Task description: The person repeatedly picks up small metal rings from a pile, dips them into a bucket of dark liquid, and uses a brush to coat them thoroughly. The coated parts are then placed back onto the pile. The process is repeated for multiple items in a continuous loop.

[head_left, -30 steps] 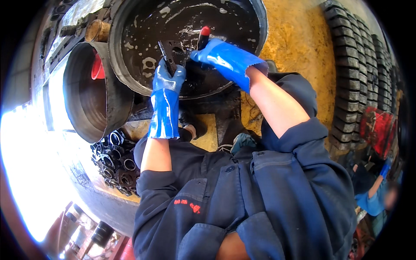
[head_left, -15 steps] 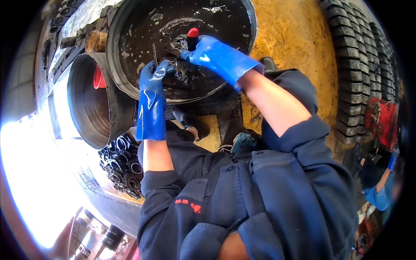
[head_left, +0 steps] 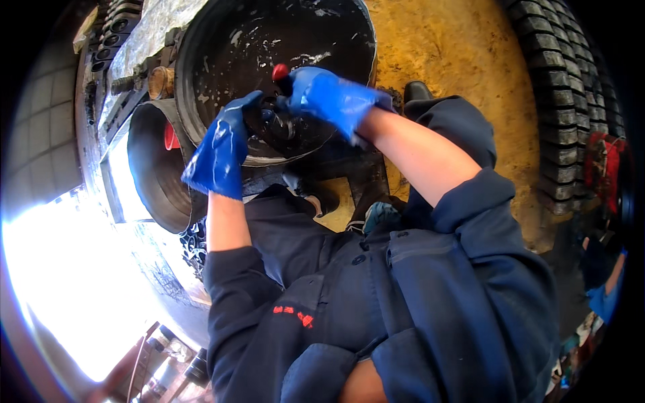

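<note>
Both my hands wear long blue rubber gloves and work over a wide round metal tub (head_left: 185, 77) of dark, wet-looking liquid with light foam patches. My right hand (head_left: 312, 88) is closed around a tool with a black handle and a red end (head_left: 280, 72); its working end is hidden. My left hand (head_left: 232, 127) is by the near left side of the tub, thumb and fingers at a dark, oily metal part (head_left: 285, 126). That part sits below the right hand, over the liquid, and its full shape is hard to make out.
Left of the tub a dark metal drum (head_left: 158, 171) lies tilted, with a red container (head_left: 172, 136) inside. Ring-ended metal parts (head_left: 193, 248) are heaped below it. Stacks of ribbed black parts (head_left: 556, 101) stand at right on the yellow-stained floor (head_left: 443, 54). Another person's blue sleeve (head_left: 603, 295) shows far right.
The view has shifted a little. My left hand has tilted, its glove cuff swinging left and its fingers reaching right. My right hand and the red-ended tool have moved slightly left and down, blurred by motion.
</note>
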### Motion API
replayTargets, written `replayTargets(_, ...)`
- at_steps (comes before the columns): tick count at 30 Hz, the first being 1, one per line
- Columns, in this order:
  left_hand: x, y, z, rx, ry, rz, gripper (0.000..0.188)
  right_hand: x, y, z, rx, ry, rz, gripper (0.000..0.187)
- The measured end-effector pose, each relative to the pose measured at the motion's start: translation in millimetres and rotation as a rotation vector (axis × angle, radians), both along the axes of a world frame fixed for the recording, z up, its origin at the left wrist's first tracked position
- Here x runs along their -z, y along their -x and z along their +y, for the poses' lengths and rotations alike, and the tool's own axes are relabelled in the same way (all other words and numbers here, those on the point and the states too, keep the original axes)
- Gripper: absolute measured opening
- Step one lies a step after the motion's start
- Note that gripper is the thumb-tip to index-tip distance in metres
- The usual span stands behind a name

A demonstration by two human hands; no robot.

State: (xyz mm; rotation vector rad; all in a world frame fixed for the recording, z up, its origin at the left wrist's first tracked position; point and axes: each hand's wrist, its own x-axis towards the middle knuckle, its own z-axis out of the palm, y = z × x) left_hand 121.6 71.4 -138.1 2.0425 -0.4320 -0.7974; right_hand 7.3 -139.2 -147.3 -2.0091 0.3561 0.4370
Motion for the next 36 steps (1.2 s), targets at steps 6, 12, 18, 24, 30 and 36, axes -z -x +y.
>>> replayTargets(6, -27, -8, -39, 0.302, -0.217, -0.042, 0.034, 16, 18, -3, -0.004, -0.157, 0.003, 0.043)
replayTargets(12, -41, -1, -70, 0.358, -0.555, 0.155, 0.038, 14, 19, 15, -0.346, 0.407, -0.110, 0.036)
replayTargets(18, -18, -17, -61, 0.272, -0.479, 0.235, 0.034, 17, 19, -9, -0.001, -0.261, 0.036, 0.041)
replayTargets(24, -45, -10, -32, 0.206, -0.198, 0.243, 0.037, 33, 22, 12, -0.044, -0.022, -0.109, 0.042)
replayTargets(30, -73, 68, -10, 0.086, -0.179, -0.170, 0.045, 29, 25, 29, -0.235, 0.387, -0.266, 0.031)
replayTargets(36, 3, 115, -21, -0.184, -0.327, -0.253, 0.054, 115, 6, 7, 0.088, -0.108, -0.149, 0.036)
